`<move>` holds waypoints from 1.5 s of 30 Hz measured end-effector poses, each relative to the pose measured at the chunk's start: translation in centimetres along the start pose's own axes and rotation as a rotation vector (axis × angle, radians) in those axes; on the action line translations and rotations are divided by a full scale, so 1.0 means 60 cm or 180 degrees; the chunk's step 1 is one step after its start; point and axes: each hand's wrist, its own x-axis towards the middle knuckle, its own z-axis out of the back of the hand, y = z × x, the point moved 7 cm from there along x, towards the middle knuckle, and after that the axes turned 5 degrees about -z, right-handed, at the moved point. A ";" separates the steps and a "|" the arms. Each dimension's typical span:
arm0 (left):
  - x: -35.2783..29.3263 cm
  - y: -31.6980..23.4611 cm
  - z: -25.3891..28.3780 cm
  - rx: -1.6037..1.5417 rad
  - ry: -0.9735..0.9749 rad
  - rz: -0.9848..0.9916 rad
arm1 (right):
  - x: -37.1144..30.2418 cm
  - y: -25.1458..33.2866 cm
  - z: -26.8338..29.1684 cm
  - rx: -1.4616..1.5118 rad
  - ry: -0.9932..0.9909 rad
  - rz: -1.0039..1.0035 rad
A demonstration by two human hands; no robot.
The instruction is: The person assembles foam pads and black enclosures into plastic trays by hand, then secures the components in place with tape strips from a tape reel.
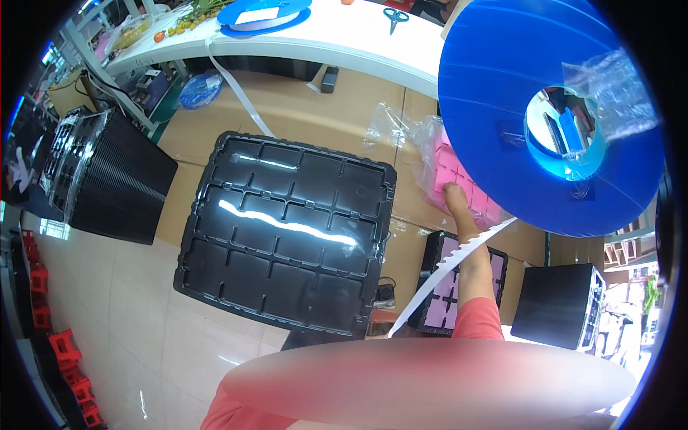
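Note:
My right hand (454, 197) reaches forward, fingers curled against pink foam-like pads (466, 186) in a clear plastic bag (428, 154). Its fingertips are partly hidden, and it looks closed on the edge of a pad. Below it, a black tray (430, 261) with mauve pads (438, 304) lies partly under my right forearm. To the left is a large black compartment tray (287, 229), tilted, its shallow cells bare and shiny. My left hand is not in view.
A big blue reel (487, 107) overhangs the upper right, with a white strip (444, 272) below it. Stacks of black trays stand left (118, 179) and right (552, 304). A white shelf (337, 32) holds scissors (395, 19) and another blue reel (261, 14). Red stools (64, 347) line the left.

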 end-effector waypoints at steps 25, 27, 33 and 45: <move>-0.038 0.004 -0.005 -0.0083 -0.0028 0.0159 | 0.013 0.105 0.105 0.0484 -0.0851 -0.0314; -0.043 -0.018 -0.007 0.0065 -0.0068 -0.0010 | 0.017 0.184 0.184 0.0628 -0.0816 -0.0500; -0.105 -0.161 -0.068 -0.0351 -0.0699 -0.0538 | -0.064 0.462 0.488 0.1345 -0.2370 0.1043; -0.399 -0.534 -0.032 0.5340 -0.3777 -0.3362 | -0.311 0.806 0.623 0.1851 -0.1513 0.2990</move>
